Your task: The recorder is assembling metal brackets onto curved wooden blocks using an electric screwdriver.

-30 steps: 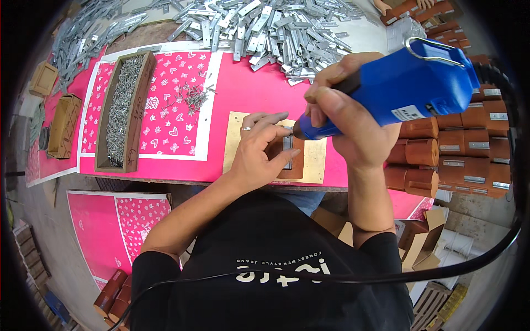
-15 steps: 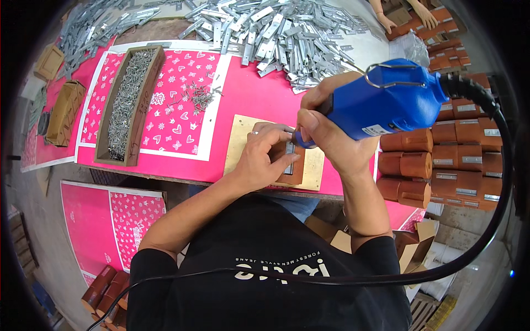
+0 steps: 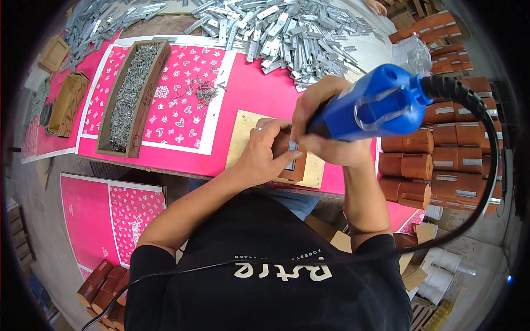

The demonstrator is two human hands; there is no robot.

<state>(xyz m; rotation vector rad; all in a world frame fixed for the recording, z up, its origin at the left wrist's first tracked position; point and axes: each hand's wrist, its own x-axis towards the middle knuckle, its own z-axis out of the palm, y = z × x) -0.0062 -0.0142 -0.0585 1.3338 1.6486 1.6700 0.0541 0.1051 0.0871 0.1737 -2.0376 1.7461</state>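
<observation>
My right hand is wrapped round a blue electric screwdriver with a wire hanging loop and a black ribbed cable. The tool is tilted over a reddish-brown block; its tip is hidden behind my fingers. On the block's upper face lies a small silver metal plate. My left hand, wearing a ring, grips the block from the left, its thumb beside the plate. Beneath the block is a tan board on the pink tabletop.
A wooden tray of screws stands left, loose screws beside it. Metal plates are heaped at the far side. Brown blocks are stacked at right. The black cable loops across my front. Another person's hand shows far right.
My right hand and the screwdriver have shifted slightly left and turned over the block. My left hand still grips the block. The other person's hands have mostly moved out of view.
</observation>
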